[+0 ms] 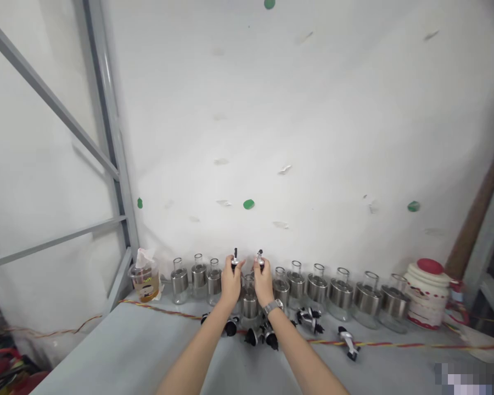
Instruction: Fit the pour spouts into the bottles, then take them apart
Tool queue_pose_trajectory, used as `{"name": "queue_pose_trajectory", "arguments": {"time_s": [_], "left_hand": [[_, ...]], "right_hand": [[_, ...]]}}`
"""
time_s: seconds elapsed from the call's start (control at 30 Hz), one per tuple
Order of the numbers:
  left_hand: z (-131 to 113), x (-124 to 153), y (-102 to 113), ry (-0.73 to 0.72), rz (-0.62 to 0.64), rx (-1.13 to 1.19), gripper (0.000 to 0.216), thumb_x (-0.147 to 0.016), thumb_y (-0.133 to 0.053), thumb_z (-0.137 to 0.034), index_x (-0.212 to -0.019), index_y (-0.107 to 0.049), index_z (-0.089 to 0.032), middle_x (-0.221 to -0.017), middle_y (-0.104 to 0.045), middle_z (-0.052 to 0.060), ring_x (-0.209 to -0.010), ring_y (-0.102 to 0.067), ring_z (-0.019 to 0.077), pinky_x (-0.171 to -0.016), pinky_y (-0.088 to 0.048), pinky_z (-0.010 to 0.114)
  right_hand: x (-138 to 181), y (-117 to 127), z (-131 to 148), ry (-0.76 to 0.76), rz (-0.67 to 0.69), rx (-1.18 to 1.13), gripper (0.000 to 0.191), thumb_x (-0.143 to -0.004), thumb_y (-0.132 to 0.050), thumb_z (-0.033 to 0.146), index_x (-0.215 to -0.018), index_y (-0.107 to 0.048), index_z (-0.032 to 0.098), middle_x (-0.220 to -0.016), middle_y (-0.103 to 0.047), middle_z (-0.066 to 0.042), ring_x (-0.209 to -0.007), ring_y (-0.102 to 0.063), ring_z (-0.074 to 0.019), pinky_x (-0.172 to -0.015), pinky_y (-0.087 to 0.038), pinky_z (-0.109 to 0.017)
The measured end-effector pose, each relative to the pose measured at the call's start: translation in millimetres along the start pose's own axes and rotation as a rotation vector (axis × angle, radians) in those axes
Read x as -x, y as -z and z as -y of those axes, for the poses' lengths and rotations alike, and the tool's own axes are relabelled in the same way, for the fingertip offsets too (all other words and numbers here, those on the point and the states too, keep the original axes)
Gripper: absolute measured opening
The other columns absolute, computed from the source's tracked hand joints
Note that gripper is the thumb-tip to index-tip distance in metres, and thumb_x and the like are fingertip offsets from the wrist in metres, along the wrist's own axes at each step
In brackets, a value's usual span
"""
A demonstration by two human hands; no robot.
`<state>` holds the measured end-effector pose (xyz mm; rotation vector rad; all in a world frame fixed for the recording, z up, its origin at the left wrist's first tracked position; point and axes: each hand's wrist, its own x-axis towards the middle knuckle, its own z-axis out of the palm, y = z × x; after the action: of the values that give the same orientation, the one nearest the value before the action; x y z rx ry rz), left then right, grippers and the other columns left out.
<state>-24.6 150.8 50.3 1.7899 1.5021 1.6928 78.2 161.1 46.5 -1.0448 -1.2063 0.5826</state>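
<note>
A row of glass bottles with steel bands (296, 284) stands along the back of the grey table (148, 351) against the white wall. My left hand (230, 283) is closed round the black-and-steel pourer cap (235, 258) of one bottle in the middle of the row. My right hand (262, 281), with a watch on its wrist, is closed round the cap (259, 257) of the bottle beside it. Another bottle (249, 303) stands just in front, between my hands. Several loose pourer caps (255, 334) lie on the table under my forearms.
A plastic cup with tissue (145, 280) stands at the row's left end by a grey metal frame (115, 164). A white and red jug (428, 293) is at the right end. A red-yellow twisted cable (395, 344) runs across the table. More caps (348, 340) lie to the right.
</note>
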Motion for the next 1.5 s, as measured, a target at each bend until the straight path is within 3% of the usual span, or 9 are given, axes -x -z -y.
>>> {"name": "queue_pose_trajectory", "arguments": {"time_s": [0.23,0.37,0.5,0.57,0.77,0.97,1.1,1.33,1.5], "left_hand": [[-8,1,19,-0.199,-0.030,-0.090,0.033,-0.083,-0.041,-0.035,-0.112,-0.043,-0.020,-0.122,-0.042,0.011,-0.116,-0.037,0.0235,-0.096,-0.029,0.041],[-11,29,34,-0.288,0.004,-0.147,0.036,-0.082,-0.041,-0.038,-0.110,-0.044,-0.015,-0.108,-0.049,0.016,-0.107,-0.043,0.0272,-0.093,-0.031,0.045],[-11,66,40,-0.462,0.424,-0.281,0.033,-0.080,-0.045,-0.040,-0.104,-0.051,-0.018,-0.096,-0.056,0.012,-0.092,-0.051,0.0249,-0.082,-0.041,0.039],[-12,76,39,-0.428,0.482,-0.376,0.033,-0.083,-0.040,-0.040,-0.107,-0.049,-0.018,-0.098,-0.055,0.012,-0.093,-0.050,0.0246,-0.080,-0.042,0.039],[-15,79,33,-0.309,0.482,-0.515,0.027,-0.084,-0.039,-0.036,-0.102,-0.047,-0.018,-0.097,-0.052,0.007,-0.092,-0.048,0.0212,-0.077,-0.042,0.032],[-11,79,32,-0.262,0.461,-0.626,0.019,-0.079,-0.045,-0.022,-0.097,-0.049,-0.018,-0.097,-0.050,0.005,-0.094,-0.047,0.0210,-0.077,-0.039,0.031],[-4,84,42,-0.234,0.429,-0.683,0.022,-0.078,-0.047,-0.021,-0.099,-0.051,-0.017,-0.095,-0.052,0.006,-0.093,-0.047,0.0225,-0.080,-0.037,0.034],[-13,97,56,-0.160,0.318,-0.790,0.032,-0.076,-0.053,-0.022,-0.107,-0.049,-0.014,-0.101,-0.051,0.011,-0.098,-0.046,0.0284,-0.082,-0.034,0.040],[-32,116,45,-0.199,0.509,-0.748,0.020,-0.077,-0.054,-0.036,-0.083,-0.056,-0.017,-0.085,-0.056,0.006,-0.083,-0.053,0.0245,-0.072,-0.039,0.033]], "right_hand": [[1,-3,3,-0.019,-0.051,-0.046,0.044,-0.078,-0.038,0.057,-0.091,-0.050,0.017,-0.060,-0.054,0.002,-0.054,-0.051,-0.0156,-0.056,-0.039,-0.025],[-3,-4,9,-0.018,-0.059,-0.085,0.042,-0.079,-0.040,0.056,-0.090,-0.050,0.017,-0.069,-0.059,-0.001,-0.065,-0.055,-0.0165,-0.063,-0.041,-0.026],[-9,4,26,0.007,-0.075,-0.139,0.041,-0.081,-0.036,0.052,-0.100,-0.048,0.018,-0.102,-0.059,-0.008,-0.094,-0.053,-0.0183,-0.081,-0.039,-0.029],[-9,15,38,0.034,-0.077,-0.163,0.041,-0.083,-0.033,0.050,-0.107,-0.044,0.018,-0.110,-0.056,-0.008,-0.100,-0.051,-0.0181,-0.084,-0.038,-0.030],[19,66,48,0.028,0.000,-0.096,0.037,-0.081,-0.043,0.049,-0.100,-0.048,0.018,-0.072,-0.060,-0.001,-0.067,-0.057,-0.0166,-0.065,-0.045,-0.028],[71,93,4,-0.026,0.188,0.154,0.031,-0.066,-0.061,0.045,-0.080,-0.062,0.017,-0.073,-0.063,-0.004,-0.069,-0.058,-0.0218,-0.065,-0.046,-0.032],[90,100,-15,0.020,0.237,0.316,0.033,-0.068,-0.059,0.035,-0.096,-0.062,0.018,-0.079,-0.061,-0.004,-0.067,-0.058,-0.0200,-0.067,-0.048,-0.032],[73,160,4,0.074,0.234,1.017,0.026,-0.080,-0.042,0.020,-0.100,-0.058,0.015,-0.095,-0.056,-0.013,-0.083,-0.059,-0.0238,-0.072,-0.044,-0.035],[58,207,-5,-0.101,0.174,1.243,0.015,-0.075,-0.049,0.018,-0.081,-0.061,0.012,-0.081,-0.060,-0.019,-0.074,-0.060,-0.0320,-0.060,-0.042,-0.040]]}}
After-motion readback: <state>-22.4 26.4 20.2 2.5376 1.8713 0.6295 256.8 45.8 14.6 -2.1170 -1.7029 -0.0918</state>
